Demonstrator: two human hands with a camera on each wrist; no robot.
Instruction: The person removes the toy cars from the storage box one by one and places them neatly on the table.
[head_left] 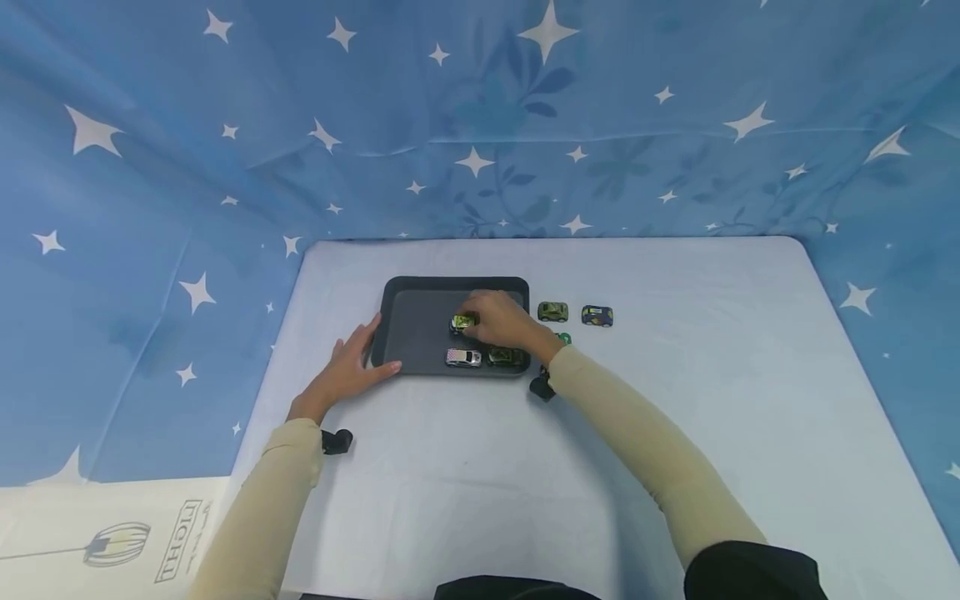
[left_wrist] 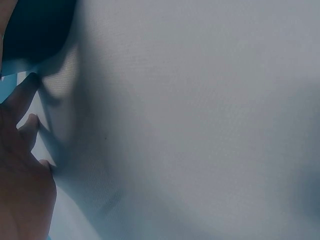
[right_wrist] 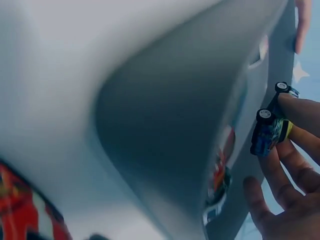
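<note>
My right hand [head_left: 502, 318] pinches a small yellow-green and dark toy car [head_left: 462, 323] over the right half of a dark grey tray [head_left: 416, 321]. In the right wrist view the held toy car [right_wrist: 267, 135] is tilted, its wheels showing between thumb and fingers. Along the tray's near side are a white toy car [head_left: 462, 357] and a dark green toy car [head_left: 506, 357]. My left hand [head_left: 347, 371] touches the tray's left edge and near left corner with fingers spread. The left wrist view catches that hand [left_wrist: 25, 185] only at its border.
Right of the tray stand a green toy car [head_left: 552, 312] and a dark blue patterned one [head_left: 597, 316]. A green toy [head_left: 563, 338] is partly hidden by my right wrist. A white cloth [head_left: 712, 350] covers the table; a blue star-patterned curtain [head_left: 480, 117] hangs behind.
</note>
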